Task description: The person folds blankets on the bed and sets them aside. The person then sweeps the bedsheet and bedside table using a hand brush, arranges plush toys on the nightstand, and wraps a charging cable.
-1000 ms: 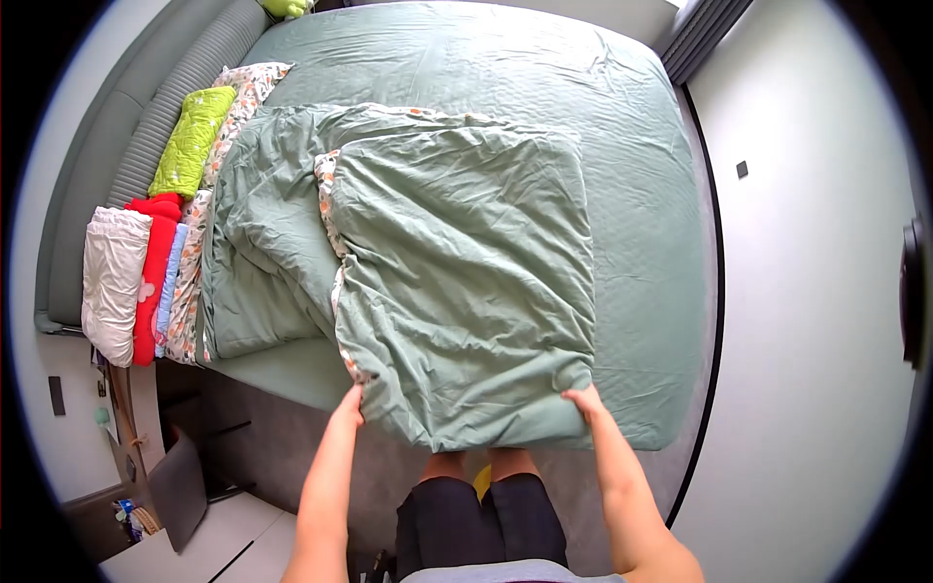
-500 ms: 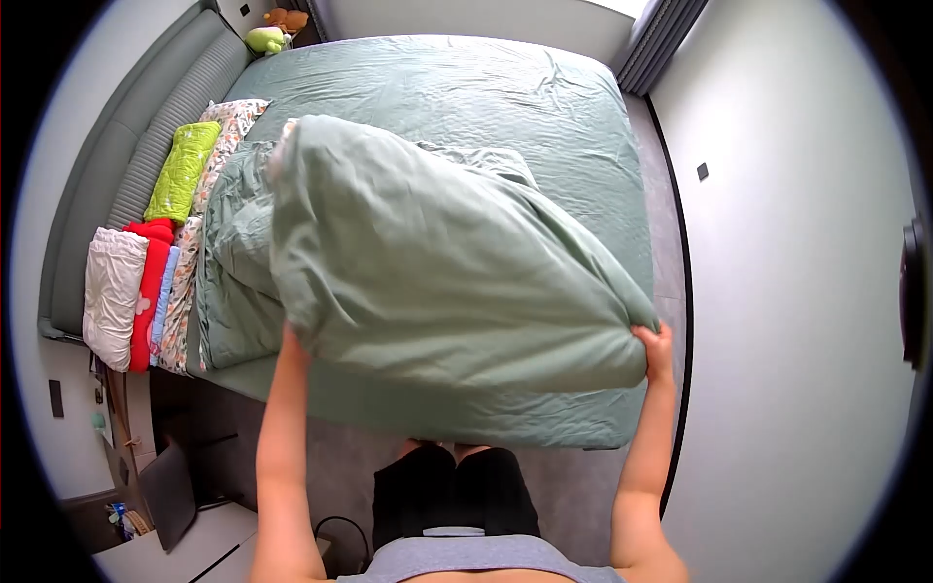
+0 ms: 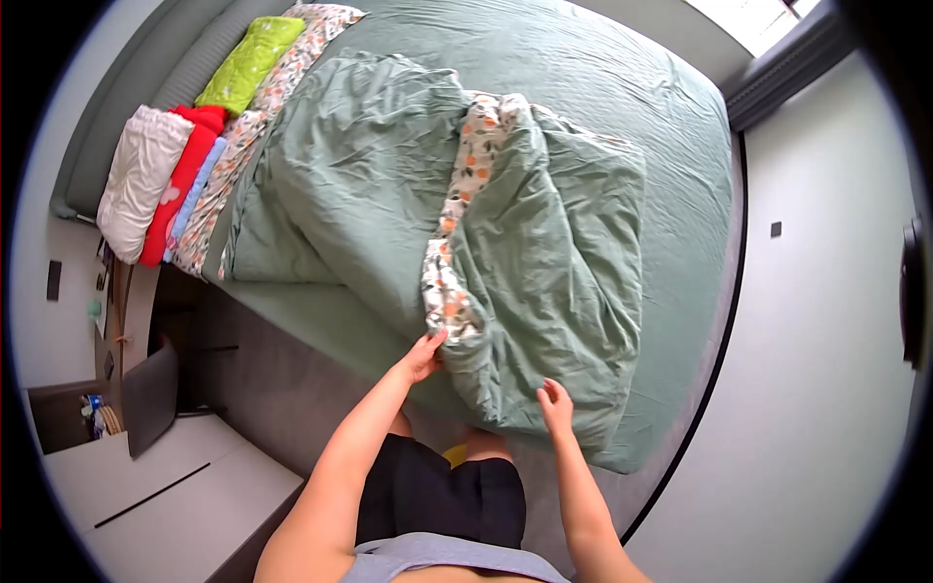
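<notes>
A green quilt (image 3: 564, 253) lies partly folded on the bed (image 3: 680, 185), with a strip of its white underside with an orange fruit print (image 3: 471, 160) showing across the middle. My left hand (image 3: 424, 358) is closed on the quilt's near edge, beside the lower end of that printed strip. Over the near part of the quilt, further right, is my right hand (image 3: 554, 400), its fingers apart and slightly curled, holding nothing.
At the headboard (image 3: 92, 146) lie a lime green folded pillow (image 3: 251, 66), a white bundle (image 3: 143, 183), a red one (image 3: 183, 189) and a light blue one (image 3: 199, 189). A chair (image 3: 152, 396) and white cabinet (image 3: 185, 476) stand at the lower left.
The quilt has come down from the air onto the bed, its printed strip now further right. My right hand has let go and moved left; my left hand has moved right. The view has turned.
</notes>
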Demonstrator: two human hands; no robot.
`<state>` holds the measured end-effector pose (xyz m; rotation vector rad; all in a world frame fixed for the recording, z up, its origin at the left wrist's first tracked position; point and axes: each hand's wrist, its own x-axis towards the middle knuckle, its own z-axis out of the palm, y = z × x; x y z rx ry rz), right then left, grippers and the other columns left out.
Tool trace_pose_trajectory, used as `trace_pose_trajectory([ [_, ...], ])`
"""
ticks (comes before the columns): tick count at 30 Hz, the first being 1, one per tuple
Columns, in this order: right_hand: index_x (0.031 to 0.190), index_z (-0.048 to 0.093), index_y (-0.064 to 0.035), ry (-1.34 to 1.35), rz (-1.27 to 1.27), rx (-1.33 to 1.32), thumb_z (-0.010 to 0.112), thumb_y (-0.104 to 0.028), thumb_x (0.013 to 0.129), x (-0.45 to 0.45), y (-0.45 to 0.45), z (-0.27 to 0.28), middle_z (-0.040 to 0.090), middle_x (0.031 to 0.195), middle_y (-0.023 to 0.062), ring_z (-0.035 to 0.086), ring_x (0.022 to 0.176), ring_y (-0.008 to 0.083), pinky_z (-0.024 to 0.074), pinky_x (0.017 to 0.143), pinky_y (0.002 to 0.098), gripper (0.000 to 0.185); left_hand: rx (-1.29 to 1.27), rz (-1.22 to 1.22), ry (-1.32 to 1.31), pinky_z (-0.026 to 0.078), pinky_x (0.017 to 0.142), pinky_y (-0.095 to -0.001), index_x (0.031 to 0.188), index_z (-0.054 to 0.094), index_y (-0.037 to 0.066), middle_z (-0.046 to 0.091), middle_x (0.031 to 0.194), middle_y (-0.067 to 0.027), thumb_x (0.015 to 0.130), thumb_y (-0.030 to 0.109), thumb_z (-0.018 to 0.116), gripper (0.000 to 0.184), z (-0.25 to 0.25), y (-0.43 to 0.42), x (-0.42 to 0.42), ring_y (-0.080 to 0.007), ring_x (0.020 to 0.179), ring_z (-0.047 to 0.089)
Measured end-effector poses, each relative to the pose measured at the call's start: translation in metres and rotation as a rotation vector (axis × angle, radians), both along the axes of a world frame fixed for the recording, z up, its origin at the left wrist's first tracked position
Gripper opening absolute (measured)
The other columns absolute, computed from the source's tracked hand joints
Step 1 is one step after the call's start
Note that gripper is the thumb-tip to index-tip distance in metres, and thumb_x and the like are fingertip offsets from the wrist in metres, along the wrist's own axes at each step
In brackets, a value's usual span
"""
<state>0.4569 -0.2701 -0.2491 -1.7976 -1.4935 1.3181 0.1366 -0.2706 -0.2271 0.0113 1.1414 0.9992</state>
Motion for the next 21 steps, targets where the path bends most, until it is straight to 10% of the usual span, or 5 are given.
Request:
trace_pose_trajectory([
  [2,0.099,0.055,-0.0008,-0.045,0.183,0.258,0.06,-0.007,0.073,-0.083,0.002,0.02,0.058,0.095,0.0132,0.056,0.087,0.0256,0.0435,0.079,0.0321,0.028,-0.082,-0.1,-0.044,0.032,0.091,-0.0399,0.123,0.04,0.009,0.043,0.122,-0.0068,0.079,0.061,0.04,0.068,-0.007,-0.004,-0.032,-0.0206,0.11,0.041],
  [9,0.113,0.046,-0.0047,-0.336,0.286,0.566,0.062,-0.019,0.066,-0.286,-0.009,0.037,0.047,0.114,0.0118,0.044,0.105,0.0282,0.0322,0.089,0.04,0.051,-0.25,0.508,0.268,0.048,0.061,-0.0286,0.11,0.043,0.003,0.056,0.092,-0.0073,0.087,0.031,0.047,0.036,-0.106,-0.085,-0.242,-0.017,0.077,0.056],
  [16,0.123,0.037,-0.0093,-0.795,0.198,0.387,0.064,-0.03,0.065,-0.368,-0.042,-0.017,0.034,0.13,0.0091,0.029,0.121,0.0268,0.0221,0.097,0.0509,0.067,-0.317,0.631,0.366,0.036,0.091,-0.0421,0.117,0.037,0.003,0.041,0.121,-0.0121,0.076,0.042,0.062,0.062,-0.17,-0.081,-0.435,-0.026,0.11,0.041],
  [21,0.125,0.036,-0.0125,-0.895,0.22,0.323,0.065,-0.03,0.065,-0.396,-0.045,-0.01,0.031,0.132,0.0064,0.025,0.124,0.0263,0.0199,0.097,0.0532,0.069,-0.098,0.878,0.036,0.04,0.088,-0.0392,0.118,0.04,-0.004,0.045,0.12,-0.0115,0.07,0.035,0.068,0.067,-0.126,0.023,-0.489,-0.0249,0.104,0.048],
])
